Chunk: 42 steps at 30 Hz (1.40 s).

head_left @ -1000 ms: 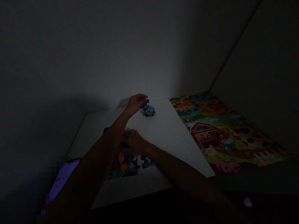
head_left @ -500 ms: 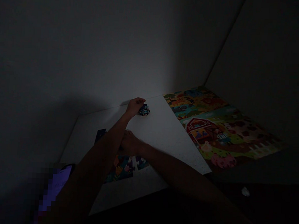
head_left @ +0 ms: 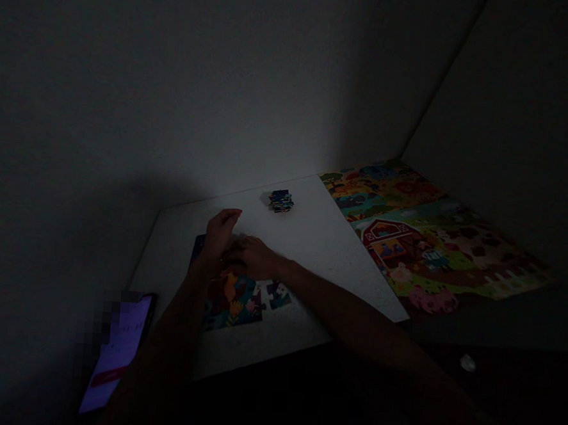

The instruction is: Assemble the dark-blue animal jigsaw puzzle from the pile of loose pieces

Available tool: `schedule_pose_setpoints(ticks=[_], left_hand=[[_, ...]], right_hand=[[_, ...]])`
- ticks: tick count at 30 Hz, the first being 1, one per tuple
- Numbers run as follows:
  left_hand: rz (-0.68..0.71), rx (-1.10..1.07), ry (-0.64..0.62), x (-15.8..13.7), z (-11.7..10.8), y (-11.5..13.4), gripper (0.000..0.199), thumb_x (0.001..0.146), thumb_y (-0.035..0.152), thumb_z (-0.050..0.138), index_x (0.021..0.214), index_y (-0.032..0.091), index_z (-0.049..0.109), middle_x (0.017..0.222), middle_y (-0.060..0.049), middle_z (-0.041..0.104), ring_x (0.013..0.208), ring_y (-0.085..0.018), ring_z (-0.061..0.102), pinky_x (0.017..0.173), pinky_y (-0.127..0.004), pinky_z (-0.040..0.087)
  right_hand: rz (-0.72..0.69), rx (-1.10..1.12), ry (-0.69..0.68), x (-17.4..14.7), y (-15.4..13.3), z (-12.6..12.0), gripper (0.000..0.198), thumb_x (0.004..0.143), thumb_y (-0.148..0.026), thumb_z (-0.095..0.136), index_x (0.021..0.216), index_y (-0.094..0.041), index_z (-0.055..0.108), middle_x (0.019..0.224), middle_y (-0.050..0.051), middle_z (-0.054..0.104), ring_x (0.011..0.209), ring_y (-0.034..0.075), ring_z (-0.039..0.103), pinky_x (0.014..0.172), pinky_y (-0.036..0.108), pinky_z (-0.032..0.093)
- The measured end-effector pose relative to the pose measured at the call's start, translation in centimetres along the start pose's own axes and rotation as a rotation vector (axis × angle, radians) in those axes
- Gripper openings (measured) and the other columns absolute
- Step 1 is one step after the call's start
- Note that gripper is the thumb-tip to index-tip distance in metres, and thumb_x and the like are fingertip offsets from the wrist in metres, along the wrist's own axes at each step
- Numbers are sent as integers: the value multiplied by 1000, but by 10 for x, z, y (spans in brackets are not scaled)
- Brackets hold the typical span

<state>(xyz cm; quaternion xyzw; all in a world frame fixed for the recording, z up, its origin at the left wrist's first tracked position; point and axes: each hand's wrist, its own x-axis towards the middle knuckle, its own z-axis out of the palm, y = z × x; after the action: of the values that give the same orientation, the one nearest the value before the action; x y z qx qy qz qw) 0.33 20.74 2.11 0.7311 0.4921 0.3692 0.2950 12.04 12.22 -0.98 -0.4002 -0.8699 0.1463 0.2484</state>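
Observation:
In dim light, a partly joined jigsaw puzzle [head_left: 233, 305] with dark blue, teal and orange artwork lies on a white board. My left hand [head_left: 220, 231] is raised over its upper part, thumb and fingers closed together; I cannot make out what is between them. Just to the right, my right hand [head_left: 252, 257] rests low at the puzzle's top edge with its fingers curled down, their tips in shadow. A small joined group of pieces [head_left: 279, 295] sits right of the main section. Farther back stands a stack of puzzle pieces [head_left: 281, 201], apart from both hands.
The white board [head_left: 339, 261] meets a pale wall behind. On its right lie bright illustrated sheets, one with a farm scene [head_left: 420, 259]. A lit phone [head_left: 119, 350] is at lower left, beside my left forearm. A small crumpled white scrap [head_left: 468, 363] lies at lower right.
My left hand has drawn back from the stack of pieces to above the puzzle, near my right hand. My right hand stays at the puzzle. The view has shifted slightly, exposing more of the phone.

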Motion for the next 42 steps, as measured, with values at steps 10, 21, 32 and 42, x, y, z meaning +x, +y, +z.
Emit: schedule_pose_setpoints(ticks=[10, 21, 32, 42], left_hand=[[170, 406, -117, -151, -47, -8, 30, 93, 38, 46, 116, 31, 64, 131, -6, 61, 125, -28, 52, 109, -50, 38], [221, 666, -143, -188, -38, -11, 63, 89, 61, 49, 138, 23, 49, 153, -11, 40, 141, -32, 35, 115, -56, 27], [268, 701, -195, -191, -35, -18, 97, 70, 83, 53, 144, 21, 41, 156, -16, 32, 145, -38, 25, 116, -63, 8], [230, 681, -200, -192, -35, -15, 93, 71, 81, 55, 142, 22, 43, 155, -14, 34, 145, -37, 24, 117, -62, 9]], right_hand=[[12, 166, -61, -5, 13, -26, 19, 92, -17, 57, 105, -14, 70, 105, 9, 69, 103, 19, 60, 95, 37, 44], [357, 108, 31, -108, -10, -41, 52, 76, -44, 77, 121, -23, 62, 129, 13, 53, 126, 31, 47, 106, 48, 43], [374, 103, 74, -133, -30, -26, 62, 66, -44, 84, 120, -25, 59, 140, 12, 46, 135, 30, 39, 110, 50, 39], [451, 164, 109, -132, -32, -26, 45, 69, -41, 82, 106, -23, 64, 145, 12, 43, 138, 31, 37, 112, 51, 35]])
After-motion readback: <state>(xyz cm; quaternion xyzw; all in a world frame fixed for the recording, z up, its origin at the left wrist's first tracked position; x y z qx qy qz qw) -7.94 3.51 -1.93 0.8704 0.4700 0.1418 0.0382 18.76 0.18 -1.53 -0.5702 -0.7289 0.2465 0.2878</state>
